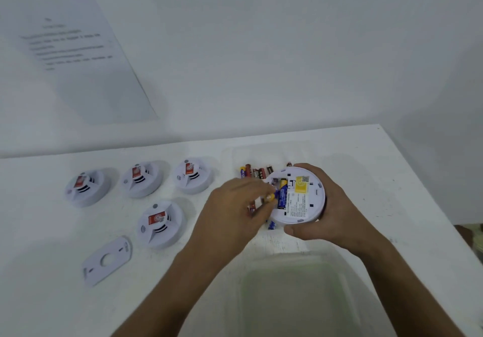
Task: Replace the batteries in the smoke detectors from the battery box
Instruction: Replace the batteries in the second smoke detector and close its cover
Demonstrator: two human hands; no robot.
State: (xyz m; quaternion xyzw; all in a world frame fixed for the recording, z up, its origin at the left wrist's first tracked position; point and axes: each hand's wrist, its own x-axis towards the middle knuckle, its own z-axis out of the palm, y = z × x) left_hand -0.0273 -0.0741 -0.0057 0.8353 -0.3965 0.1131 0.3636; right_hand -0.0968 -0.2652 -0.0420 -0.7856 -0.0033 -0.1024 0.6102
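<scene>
Fingers of the left hand (235,200) pinch a battery (270,197) at the opened detector (298,196), which the right hand (321,213) grips; four detectors (159,225) at centre left appear untouched.

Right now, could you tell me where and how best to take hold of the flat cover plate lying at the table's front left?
Pinch the cover plate across its two long edges from above. It lies flat and thin on the table, so lift one edge first; its sides look free, with the nearest detector just beyond its far right corner.

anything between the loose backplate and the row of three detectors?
Yes: in the head view, a fourth smoke detector sits between the backplate and the row of three, on the table.
</scene>
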